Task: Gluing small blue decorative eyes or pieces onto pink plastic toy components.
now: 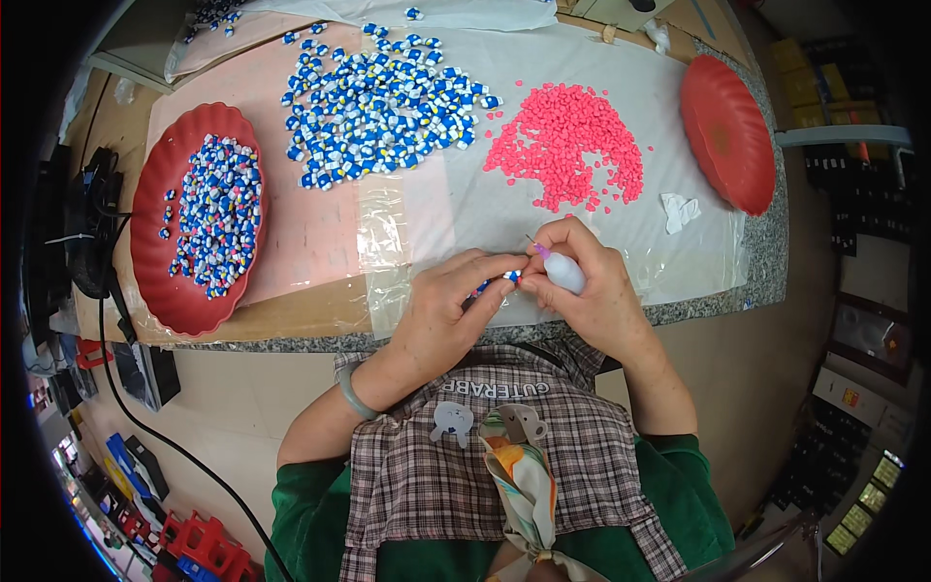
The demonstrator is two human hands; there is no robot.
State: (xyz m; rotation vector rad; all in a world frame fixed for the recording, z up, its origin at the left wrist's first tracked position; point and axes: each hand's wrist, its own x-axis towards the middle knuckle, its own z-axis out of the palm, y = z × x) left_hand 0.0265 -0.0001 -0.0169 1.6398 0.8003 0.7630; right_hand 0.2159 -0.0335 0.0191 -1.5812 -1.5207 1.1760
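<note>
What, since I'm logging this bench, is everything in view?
Table: one, grey speckled edge, centre
Left dish: one, red, table left
Dish pieces: many, blue and white, inside
Loose pieces: many, blue and white, upper centre
Small bits: many, pink, right of them
Right dish: one, red, table right
Tissue: one, white, near right dish
Bottle: one, whitish, purple tip, centre
Held piece: at least one, blue and white, beside bottle
Cable: one, black, lower left
Stool: at least one, red, lower left
Apron: one, brown check, lower centre
Scarf: one, multicoloured, lower centre
Bangle: one, pale green, centre left
Edge clutter: uncounted, too dim
Sleeves: two, green, lower edge
Left hand: one, bare, centre
Right hand: one, bare, centre
</note>
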